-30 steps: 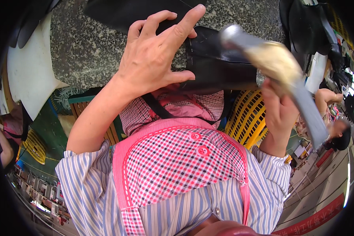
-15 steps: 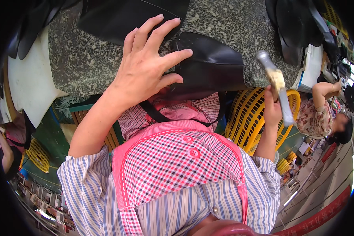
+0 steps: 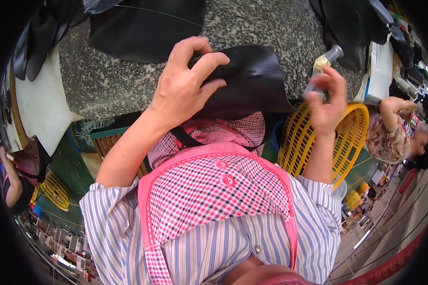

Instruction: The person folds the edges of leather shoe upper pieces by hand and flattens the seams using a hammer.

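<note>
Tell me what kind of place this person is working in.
Probably a factory or workshop floor. Black cut sheets lie on a speckled stone worktable, yellow plastic baskets stand beside it, and another worker sits at a station nearby.

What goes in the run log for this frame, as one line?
left hand: pinching edge of black curved leather piece | right hand: holding grey-handled brush | surface: speckled stone slab | beside: yellow plastic basket

Speckled stone worktop [image 3: 128, 90], yellow plastic basket [image 3: 349, 135], white board [image 3: 43, 114], pink checked apron [image 3: 214, 194], co-worker's floral sleeve [image 3: 385, 140]
</note>
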`<state>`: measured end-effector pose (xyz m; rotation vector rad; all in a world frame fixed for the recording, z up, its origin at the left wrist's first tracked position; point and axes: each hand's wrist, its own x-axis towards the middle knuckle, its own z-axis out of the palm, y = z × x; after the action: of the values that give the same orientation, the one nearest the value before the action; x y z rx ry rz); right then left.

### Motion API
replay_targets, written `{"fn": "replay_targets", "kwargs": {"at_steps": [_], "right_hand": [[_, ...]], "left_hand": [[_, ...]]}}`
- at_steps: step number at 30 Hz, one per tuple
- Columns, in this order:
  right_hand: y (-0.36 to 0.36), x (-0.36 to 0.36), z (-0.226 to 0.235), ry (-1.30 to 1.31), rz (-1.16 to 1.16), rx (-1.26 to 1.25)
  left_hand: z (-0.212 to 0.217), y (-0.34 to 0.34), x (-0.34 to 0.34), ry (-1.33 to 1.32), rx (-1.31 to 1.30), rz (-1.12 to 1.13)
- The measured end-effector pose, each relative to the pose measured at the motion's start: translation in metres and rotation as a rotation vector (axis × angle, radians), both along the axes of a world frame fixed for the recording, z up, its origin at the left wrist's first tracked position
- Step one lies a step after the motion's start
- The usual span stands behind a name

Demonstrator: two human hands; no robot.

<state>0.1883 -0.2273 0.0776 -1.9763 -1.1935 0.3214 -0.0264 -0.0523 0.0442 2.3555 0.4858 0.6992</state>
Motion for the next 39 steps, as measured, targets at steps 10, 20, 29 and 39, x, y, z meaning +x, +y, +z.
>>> {"fn": "replay_targets", "kwargs": {"at_steps": [10, 20, 29, 39], "right_hand": [[0.066, -0.015, 0.003, 1.010, 0.238, -0.161], [0.081, -0.024, -0.005, 1.049, 0.322, -0.102], [0.083, -0.030, -0.011, 1.128, 0.233, -0.025], [0.079, -0.033, -0.017, 1.217, 0.174, -0.056]], "left_hand": [[0.016, 0.009, -0.003, -0.214, -0.928, -0.028], [0.032, 0.026, -0.012, -0.438, -1.783, 0.056], [0.029, 0.034, -0.023, -0.017, -1.086, -0.050], [0.031, 0.036, -0.024, 0.227, -1.066, -0.044]]}}
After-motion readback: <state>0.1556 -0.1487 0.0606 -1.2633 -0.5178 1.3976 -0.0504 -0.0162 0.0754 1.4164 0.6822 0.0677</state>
